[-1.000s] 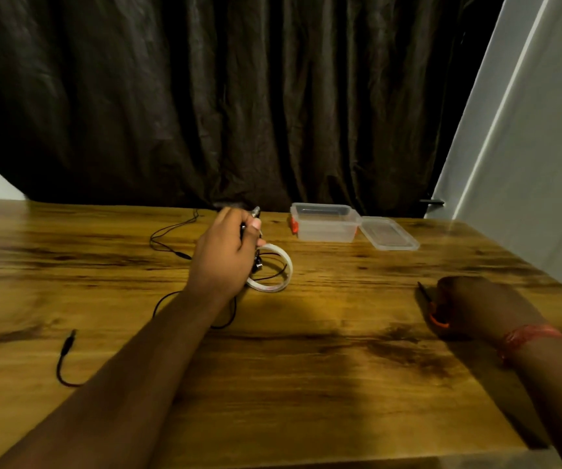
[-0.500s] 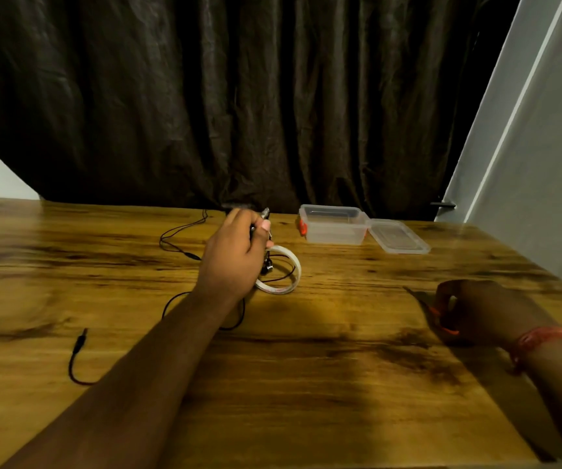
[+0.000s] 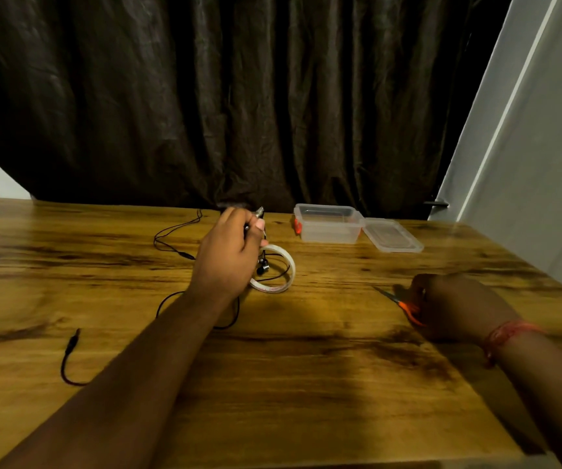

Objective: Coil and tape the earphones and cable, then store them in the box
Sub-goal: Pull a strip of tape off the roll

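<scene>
My left hand is closed around the earbud end of the black earphones, held just above the table; one earbud dangles below my fingers. Their thin black cable trails over the wood to the left and ends in a jack plug near the front left. A roll of white tape lies flat right beside that hand. My right hand rests on the table, gripping orange-handled scissors with the blade pointing left. The clear plastic box stands open at the back.
The box's clear lid lies just right of it. A dark curtain hangs behind the wooden table. A pale wall panel rises at the right. The table's right edge runs diagonally near my right forearm.
My right hand has slid a little to the left with the scissors, showing more of the blade. My left hand stays at the earphones by the tape roll.
</scene>
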